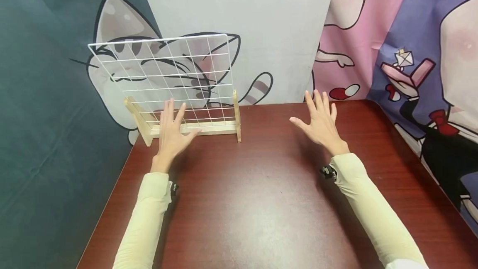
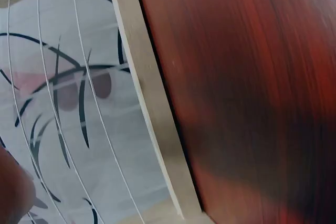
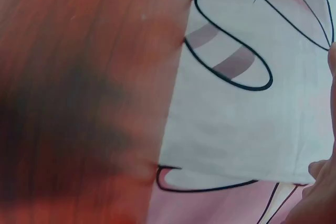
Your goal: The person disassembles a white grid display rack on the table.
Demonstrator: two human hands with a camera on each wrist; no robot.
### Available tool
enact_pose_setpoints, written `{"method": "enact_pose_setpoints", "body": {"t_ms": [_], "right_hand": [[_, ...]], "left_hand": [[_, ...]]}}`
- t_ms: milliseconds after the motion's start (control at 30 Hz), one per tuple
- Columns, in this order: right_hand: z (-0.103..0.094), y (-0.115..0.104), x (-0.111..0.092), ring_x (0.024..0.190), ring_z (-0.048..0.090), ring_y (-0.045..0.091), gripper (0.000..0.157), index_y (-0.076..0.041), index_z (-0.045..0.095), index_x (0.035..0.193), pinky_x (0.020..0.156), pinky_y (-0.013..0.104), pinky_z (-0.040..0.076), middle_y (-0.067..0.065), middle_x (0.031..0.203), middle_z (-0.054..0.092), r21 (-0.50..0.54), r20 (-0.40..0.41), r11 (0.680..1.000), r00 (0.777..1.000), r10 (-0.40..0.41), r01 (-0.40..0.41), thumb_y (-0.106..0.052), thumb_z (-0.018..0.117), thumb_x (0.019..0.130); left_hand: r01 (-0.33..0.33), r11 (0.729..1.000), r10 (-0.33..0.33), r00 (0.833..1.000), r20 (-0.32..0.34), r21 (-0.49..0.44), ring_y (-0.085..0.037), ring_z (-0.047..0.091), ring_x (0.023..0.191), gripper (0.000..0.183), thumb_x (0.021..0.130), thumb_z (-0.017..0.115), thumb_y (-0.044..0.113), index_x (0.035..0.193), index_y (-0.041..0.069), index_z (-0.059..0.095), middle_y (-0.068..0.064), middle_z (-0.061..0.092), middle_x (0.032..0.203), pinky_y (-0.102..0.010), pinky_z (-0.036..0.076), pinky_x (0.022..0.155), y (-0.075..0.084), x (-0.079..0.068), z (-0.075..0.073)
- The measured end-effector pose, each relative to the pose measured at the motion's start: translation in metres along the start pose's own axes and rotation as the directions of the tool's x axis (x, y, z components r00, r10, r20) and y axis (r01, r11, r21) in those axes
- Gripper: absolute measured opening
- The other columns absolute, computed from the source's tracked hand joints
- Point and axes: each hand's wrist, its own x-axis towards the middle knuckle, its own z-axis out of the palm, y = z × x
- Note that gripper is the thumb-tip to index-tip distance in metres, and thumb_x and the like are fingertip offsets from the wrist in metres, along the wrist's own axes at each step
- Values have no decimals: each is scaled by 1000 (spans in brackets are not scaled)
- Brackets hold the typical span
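A white wire grid rack [image 1: 179, 74] on a wooden base stands at the back left of the table. My left hand [image 1: 172, 136] is held above the table in front of it, fingers spread and straight, holding nothing. In the left wrist view the rack's wooden base bar [image 2: 152, 103] runs beside the thin white wires, and part of the hand [image 2: 13, 190] shows at the lower left. To the right, my right hand [image 1: 320, 124] hovers over the table, its fingers also spread and nothing in them. The right wrist view shows only its edge.
The dark red wooden table [image 1: 239, 202] extends under both arms. A printed cartoon cloth [image 1: 261, 20] hangs behind it and along the right side, with a dark green cloth section [image 1: 56, 115] at the left. Each wrist wears a small black device [image 1: 328, 172].
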Motion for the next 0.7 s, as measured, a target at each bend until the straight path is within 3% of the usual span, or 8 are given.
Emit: {"method": "enact_pose_setpoints", "body": {"t_ms": [167, 433, 567, 700], "right_hand": [[1, -14, 11, 157, -2, 34, 102, -28, 8, 162, 118, 68, 2, 12, 169, 9, 20, -6, 998, 998, -65, 65, -64, 64, 85], [-3, -46, 30, 157, 4, 30, 109, -27, 9, 162, 122, 62, 5, 7, 170, 11, 74, -25, 978, 981, -194, 195, -59, 74, 80], [-3, -60, 37, 157, 7, 30, 111, -24, 11, 162, 123, 60, 7, 6, 170, 11, 82, -24, 968, 971, -237, 239, -58, 76, 79], [-2, -73, 41, 157, 10, 32, 113, -19, 14, 162, 123, 60, 10, 8, 169, 13, 81, -29, 956, 960, -280, 281, -58, 78, 77]], "left_hand": [[-49, 999, 51, 990, -130, 16, -37, 13, 155, 89, 72, 80, 43, 150, 14, 46, -18, 21, 166, -61, 9, 123, -17, 1, -12], [-23, 1000, 17, 940, -341, -13, -41, 13, 154, 95, 74, 80, 55, 154, 35, 33, -17, 22, 166, -62, 7, 123, -44, 3, -29], [44, 998, -57, 938, -342, -46, -42, 10, 155, 103, 71, 86, 44, 156, 38, 28, -18, 19, 166, -55, 4, 125, -59, 2, -34], [184, 978, -204, 940, -274, -97, -31, 3, 157, 106, 72, 87, 38, 158, 32, 25, -15, 11, 168, -50, 1, 126, -71, -1, -42]]}}
